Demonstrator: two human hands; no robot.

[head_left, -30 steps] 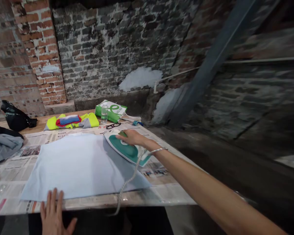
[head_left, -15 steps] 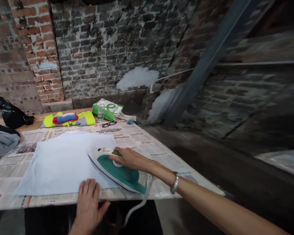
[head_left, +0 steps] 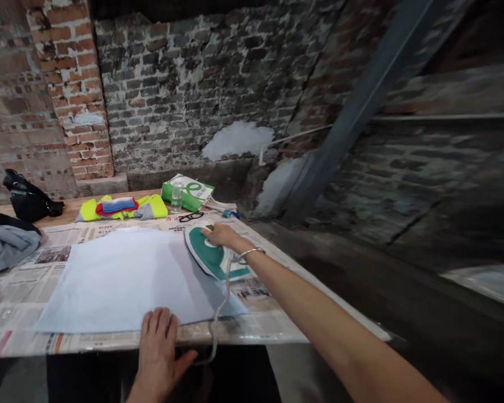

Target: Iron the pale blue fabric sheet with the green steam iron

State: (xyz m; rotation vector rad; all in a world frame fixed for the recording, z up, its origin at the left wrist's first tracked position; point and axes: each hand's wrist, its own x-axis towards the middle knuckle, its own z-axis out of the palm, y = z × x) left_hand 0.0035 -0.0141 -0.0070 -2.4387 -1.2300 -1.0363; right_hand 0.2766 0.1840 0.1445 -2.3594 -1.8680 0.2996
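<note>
A pale blue cloth (head_left: 130,280) lies spread over newspaper on the table. My right hand (head_left: 227,237) is wrapped round the handle of a green and white iron (head_left: 212,256), which sits at the cloth's upper right edge. The iron's cord (head_left: 222,305) runs down over the table's front edge. At the cloth's lower edge, my left hand (head_left: 157,347) rests palm down, its fingers on the fabric and its thumb spread to the right.
Beyond the cloth are a folded yellow vest (head_left: 153,206), a clear cup (head_left: 176,200), glasses (head_left: 191,216) and a green-white bag (head_left: 189,191). A black bag (head_left: 29,198) and grey clothing (head_left: 6,246) lie at the left. Newspaper (head_left: 256,330) covers the table.
My right hand has moved the iron away from me, towards the cloth's far right corner. More of the cloth's lower right corner shows. The view has shifted slightly.
</note>
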